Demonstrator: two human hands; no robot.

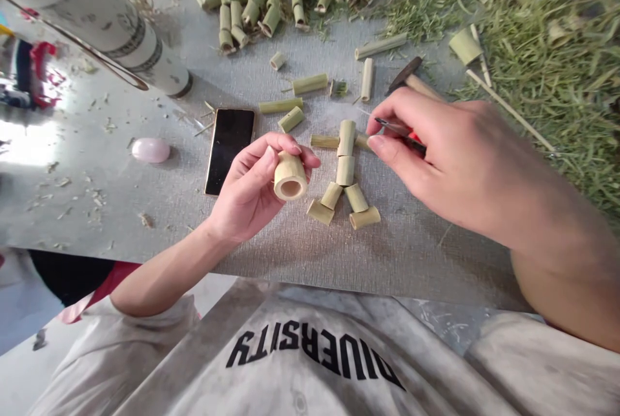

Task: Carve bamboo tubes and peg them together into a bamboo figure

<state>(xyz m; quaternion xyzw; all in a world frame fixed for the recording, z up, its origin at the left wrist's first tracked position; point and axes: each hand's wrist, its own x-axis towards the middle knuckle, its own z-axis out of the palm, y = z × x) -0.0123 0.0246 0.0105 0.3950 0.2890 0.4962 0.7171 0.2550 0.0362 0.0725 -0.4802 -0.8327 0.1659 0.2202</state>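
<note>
My left hand (247, 193) grips a short hollow bamboo section (289, 169) between thumb and fingers, its round opening tilted toward me. Closed around a slim tool with a dark metal tip and a bit of red (396, 126), my right hand (450, 151) hovers above the table; most of the tool is hidden in the fist. Between and below the hands, cut bamboo pieces (345, 170) lie arranged like a small figure, with a trunk, arms, and two bent legs. The right fingers partly cover one arm piece (362, 141).
A black phone (230, 148) and a pink oval object (151, 150) lie left. A tall white cylinder (140, 41) stands behind them. Loose bamboo tubes (261, 2) heap at the back. A hammer (411, 75) lies behind my right hand, near green shavings (547, 73).
</note>
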